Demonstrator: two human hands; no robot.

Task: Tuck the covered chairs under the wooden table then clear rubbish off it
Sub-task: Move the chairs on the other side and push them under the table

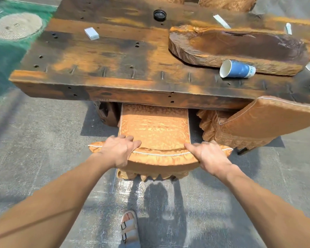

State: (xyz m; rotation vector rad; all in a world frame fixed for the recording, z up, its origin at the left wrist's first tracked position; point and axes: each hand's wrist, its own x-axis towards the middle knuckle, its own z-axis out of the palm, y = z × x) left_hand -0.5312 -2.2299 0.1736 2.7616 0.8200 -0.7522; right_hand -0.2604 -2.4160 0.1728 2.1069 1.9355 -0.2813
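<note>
**A:** From the head camera, where is the chair lying relative to the person?

**B:** The covered chair [155, 133] is sitting straight ahead of them, its seat already reaching in under the near edge of the wooden table [100, 56]. Its curved top rail is running left to right across the view, so the push is going straight away from the body, toward the table.

**A:** And the hands?

**B:** The left hand [117, 151] is wrapping over the left part of the rail, fingers curling over the front. The right hand [208, 155] is gripping the right part, thumb lying along the piping. Both are sitting about equally far forward, so neither is nearer.

**A:** Anything beside it?

**B:** A second covered chair [258, 120] is standing just to the right, angled, its back touching or overlapping the table edge.

**A:** The rubbish?

**B:** It is lying on the tabletop beyond: a tipped blue paper cup [237, 69] resting against a wooden slab [240, 47], a small white box [91, 33], and a black lid [159, 15].
</note>
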